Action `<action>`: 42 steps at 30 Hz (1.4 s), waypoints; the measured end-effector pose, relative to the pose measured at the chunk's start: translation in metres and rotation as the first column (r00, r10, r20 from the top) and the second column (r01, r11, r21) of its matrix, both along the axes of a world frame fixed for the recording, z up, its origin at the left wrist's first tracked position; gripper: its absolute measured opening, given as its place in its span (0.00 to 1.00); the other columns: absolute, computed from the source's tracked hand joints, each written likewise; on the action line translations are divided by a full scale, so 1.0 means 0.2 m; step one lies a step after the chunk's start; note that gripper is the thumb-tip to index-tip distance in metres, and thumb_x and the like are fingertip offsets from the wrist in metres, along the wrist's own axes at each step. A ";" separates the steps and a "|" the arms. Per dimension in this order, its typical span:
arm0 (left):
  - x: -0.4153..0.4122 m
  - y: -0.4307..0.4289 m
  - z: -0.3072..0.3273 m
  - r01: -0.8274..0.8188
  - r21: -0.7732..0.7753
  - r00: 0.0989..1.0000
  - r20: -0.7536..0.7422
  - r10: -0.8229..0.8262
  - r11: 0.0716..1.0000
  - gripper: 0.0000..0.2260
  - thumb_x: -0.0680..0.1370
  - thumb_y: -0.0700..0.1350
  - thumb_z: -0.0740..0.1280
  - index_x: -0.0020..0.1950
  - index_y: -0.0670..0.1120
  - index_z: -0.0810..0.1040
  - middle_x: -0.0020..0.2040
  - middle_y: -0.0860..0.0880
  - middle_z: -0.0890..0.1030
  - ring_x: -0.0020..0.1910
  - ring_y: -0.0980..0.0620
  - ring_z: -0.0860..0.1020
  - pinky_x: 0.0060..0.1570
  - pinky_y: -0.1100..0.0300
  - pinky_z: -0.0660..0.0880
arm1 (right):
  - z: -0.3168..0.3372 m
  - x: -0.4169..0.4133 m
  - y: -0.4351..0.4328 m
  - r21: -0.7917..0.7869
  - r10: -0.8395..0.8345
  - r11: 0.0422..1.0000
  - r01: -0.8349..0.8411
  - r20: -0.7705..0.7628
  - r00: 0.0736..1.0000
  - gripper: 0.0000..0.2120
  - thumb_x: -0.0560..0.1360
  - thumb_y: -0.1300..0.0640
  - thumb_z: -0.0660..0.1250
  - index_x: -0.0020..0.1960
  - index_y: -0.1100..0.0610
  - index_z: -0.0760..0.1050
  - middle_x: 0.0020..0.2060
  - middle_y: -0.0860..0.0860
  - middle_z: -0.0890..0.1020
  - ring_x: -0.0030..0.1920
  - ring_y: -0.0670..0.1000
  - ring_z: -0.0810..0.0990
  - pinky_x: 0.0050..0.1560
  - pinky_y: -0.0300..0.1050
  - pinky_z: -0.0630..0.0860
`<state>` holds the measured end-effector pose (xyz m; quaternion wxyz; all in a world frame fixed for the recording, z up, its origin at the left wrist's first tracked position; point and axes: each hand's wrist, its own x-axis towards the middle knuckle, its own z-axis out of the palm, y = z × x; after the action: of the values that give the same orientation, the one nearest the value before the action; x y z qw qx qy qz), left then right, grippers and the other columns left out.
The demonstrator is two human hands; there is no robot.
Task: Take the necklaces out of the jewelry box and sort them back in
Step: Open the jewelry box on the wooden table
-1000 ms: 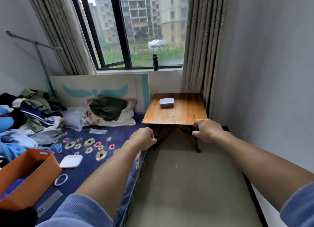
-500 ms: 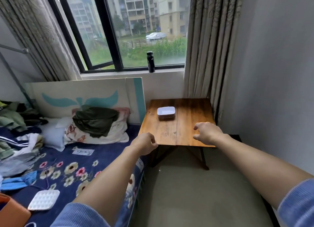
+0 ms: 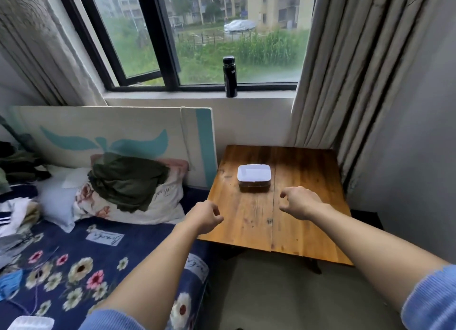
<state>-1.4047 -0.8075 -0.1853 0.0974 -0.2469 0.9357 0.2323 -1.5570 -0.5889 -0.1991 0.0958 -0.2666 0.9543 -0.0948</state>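
Observation:
A small jewelry box [image 3: 254, 178] with a white lid and dark base sits closed on the wooden table [image 3: 306, 221], toward its far middle. No necklace shows. My right hand [image 3: 299, 202] hovers over the table just right of and nearer than the box, fingers loosely curled, holding nothing. My left hand [image 3: 206, 216] hangs at the table's left edge, fingers also loosely curled and empty. Neither hand touches the box.
A bed with a navy floral cover [image 3: 74, 268], pillows and a green garment [image 3: 125, 179] lies left of the table. A black bottle [image 3: 230, 76] stands on the windowsill. Curtains [image 3: 345, 82] and a grey wall close the right side. Carpeted floor [image 3: 283, 295] lies below.
The view has closed in on the table and box. Both hands have moved forward; the right hand is now over the tabletop near the box, the left at the table's edge.

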 end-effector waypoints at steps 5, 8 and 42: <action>-0.43 -0.27 -0.18 0.043 0.052 0.997 0.059 -0.046 0.998 0.09 0.77 0.51 0.67 0.48 0.46 0.80 0.41 0.52 0.79 0.40 0.52 0.79 0.38 0.58 0.76 | -0.13 -0.36 -0.21 0.026 -0.062 0.998 0.061 0.065 0.996 0.15 0.75 0.46 0.67 0.59 0.50 0.75 0.55 0.50 0.81 0.43 0.49 0.77 0.34 0.38 0.72; -0.65 -0.38 -0.26 0.052 0.091 0.995 0.082 -0.059 0.994 0.07 0.76 0.52 0.67 0.44 0.48 0.78 0.37 0.54 0.77 0.34 0.54 0.79 0.31 0.61 0.73 | -0.20 -0.53 -0.30 0.038 -0.098 0.995 0.094 0.106 0.990 0.16 0.76 0.46 0.67 0.61 0.50 0.74 0.56 0.50 0.81 0.47 0.50 0.79 0.37 0.38 0.74; -1.99 -0.77 -1.44 -0.419 0.613 0.901 0.186 0.392 0.670 0.18 0.80 0.44 0.61 0.71 0.47 0.67 0.67 0.48 0.74 0.63 0.49 0.73 0.65 0.48 0.72 | -1.43 -1.45 -0.94 -0.099 -0.313 0.922 0.374 0.376 0.872 0.32 0.74 0.53 0.67 0.74 0.53 0.58 0.67 0.54 0.71 0.60 0.57 0.75 0.56 0.51 0.74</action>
<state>-1.8034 -0.9618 -0.4731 0.1395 -0.4046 0.7191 0.5475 -1.8467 -0.7759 -0.4846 0.2243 -0.0781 0.9420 -0.2369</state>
